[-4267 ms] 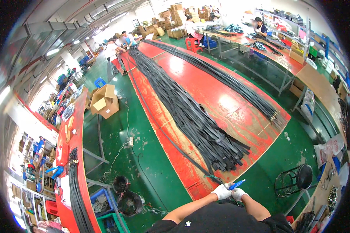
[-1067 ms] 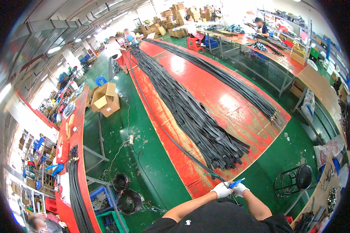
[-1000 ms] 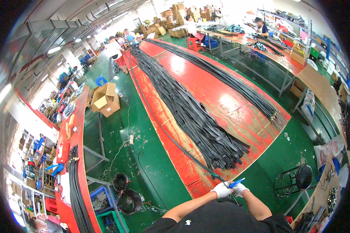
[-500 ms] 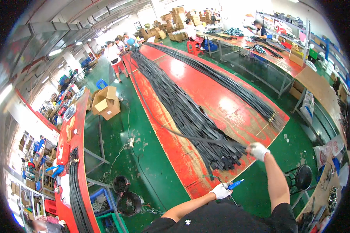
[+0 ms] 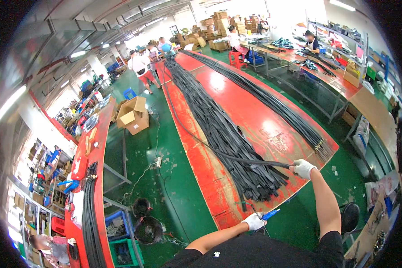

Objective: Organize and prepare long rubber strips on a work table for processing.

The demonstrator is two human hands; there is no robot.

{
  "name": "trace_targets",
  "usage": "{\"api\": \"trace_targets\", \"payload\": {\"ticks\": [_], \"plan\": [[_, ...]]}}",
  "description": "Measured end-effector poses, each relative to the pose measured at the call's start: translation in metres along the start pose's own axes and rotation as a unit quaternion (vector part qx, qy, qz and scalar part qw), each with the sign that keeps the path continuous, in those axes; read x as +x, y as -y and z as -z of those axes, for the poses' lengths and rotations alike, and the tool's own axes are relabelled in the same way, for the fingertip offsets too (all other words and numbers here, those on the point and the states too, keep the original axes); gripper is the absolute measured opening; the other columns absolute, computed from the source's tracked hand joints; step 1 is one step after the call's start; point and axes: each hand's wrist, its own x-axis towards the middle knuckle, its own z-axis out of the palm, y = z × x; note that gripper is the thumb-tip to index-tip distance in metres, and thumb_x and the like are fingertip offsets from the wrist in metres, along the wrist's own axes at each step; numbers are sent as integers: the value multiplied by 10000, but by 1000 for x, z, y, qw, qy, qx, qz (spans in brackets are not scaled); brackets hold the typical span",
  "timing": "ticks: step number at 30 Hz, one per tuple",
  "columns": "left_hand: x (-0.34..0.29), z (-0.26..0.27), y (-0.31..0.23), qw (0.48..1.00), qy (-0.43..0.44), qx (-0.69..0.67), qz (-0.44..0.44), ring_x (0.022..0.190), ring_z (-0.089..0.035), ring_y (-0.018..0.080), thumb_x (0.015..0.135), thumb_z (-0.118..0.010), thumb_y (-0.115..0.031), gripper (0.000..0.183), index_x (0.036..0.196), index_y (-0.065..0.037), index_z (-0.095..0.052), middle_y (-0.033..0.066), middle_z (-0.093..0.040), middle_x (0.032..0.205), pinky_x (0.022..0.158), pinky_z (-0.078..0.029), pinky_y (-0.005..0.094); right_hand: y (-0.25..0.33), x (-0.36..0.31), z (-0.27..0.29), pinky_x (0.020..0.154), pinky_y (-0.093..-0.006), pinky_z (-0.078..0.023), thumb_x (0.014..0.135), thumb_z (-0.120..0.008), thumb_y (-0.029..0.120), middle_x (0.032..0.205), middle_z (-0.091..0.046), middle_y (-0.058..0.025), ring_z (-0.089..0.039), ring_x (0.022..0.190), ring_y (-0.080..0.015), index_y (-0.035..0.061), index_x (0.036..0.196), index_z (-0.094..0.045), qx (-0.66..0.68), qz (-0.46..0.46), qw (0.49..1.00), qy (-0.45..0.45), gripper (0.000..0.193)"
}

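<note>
My right hand (image 5: pixel 304 169), in a white glove, is closed on the end of a long black strip (image 5: pixel 254 161) at the right front of the red table (image 5: pixel 236 100). That strip crosses over a thick pile of flat black strips (image 5: pixel 210 116) and curves away along the table's left edge. Below the near edge, my left hand (image 5: pixel 254 221), also white-gloved, wraps round a blue pen-shaped tool (image 5: pixel 270 214) whose narrow tip points up and right. A thin green cord (image 5: pixel 250 204) runs close to this hand. The glove hides part of the tool.
Along the table's right side lies a second bundle of black strips (image 5: pixel 272 98). A red side bench (image 5: pixel 96 149) stands left, with black buckets (image 5: pixel 148 230) and an open carton (image 5: pixel 133 117) on the floor. A round stool (image 5: pixel 349 218) is at right. Several people work farther off.
The view has shifted slightly. My right hand, blurred before, now shows clearly with the black strip drawn straight toward it above the pile. My left hand keeps the blue tool in almost the same place.
</note>
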Motion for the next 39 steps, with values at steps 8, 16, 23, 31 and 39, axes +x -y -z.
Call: {"api": "trace_targets", "payload": {"ticks": [8, 16, 23, 31, 39], "plan": [[6, 0, -21, 999, 11, 33, 15, 1003, -690, 385, 872, -629, -316, 521, 1316, -46, -587, 247, -697, 1040, 856, -517, 447, 41, 10, 58, 504, -325, -407, 980, -607, 313, 686, -577, -17, -509, 567, -131, 46, 829, -622, 126, 108, 978, -122, 307], [4, 4, -25, 999, -3, -9, 34, 1035, -690, 359, 874, -613, -293, 509, 1329, -65, -596, 227, -704, 1077, 884, -518, 419, -16, 20, 23, 537, -346, -468, 966, -634, 316, 728, -621, -36, -553, 584, -143, 43, 961, -664, -29, -16, 999, 6, 275], [22, -6, 0, 999, -11, 37, 4, 821, -709, 356, 848, -623, -304, 318, 1046, -60, -672, 214, -696, 853, 726, -537, 443, -11, 16, 28, 538, -355, -465, 982, -610, 345, 711, -614, -55, -571, 591, -154, 13, 899, -634, 39, -6, 999, 0, 343], [17, -10, -1, 999, -32, 20, 18, 880, -704, 390, 860, -651, -347, 403, 1074, -5, -641, 268, -692, 941, 756, -539, 464, -89, 34, -42, 723, -465, -613, 974, -523, 182, 1048, -708, -189, -711, 822, -283, 1, 1143, -602, 228, -84, 932, 271, 260], [4, 1, -27, 999, 4, -24, 41, 718, -653, 229, 886, -703, -236, 311, 1074, 1, -626, 134, -672, 810, 666, -500, 377, -98, 25, -76, 812, -483, -606, 1017, -511, 180, 1109, -685, -193, -712, 889, -306, -21, 1310, -435, 212, -107, 900, 364, 364]]}}
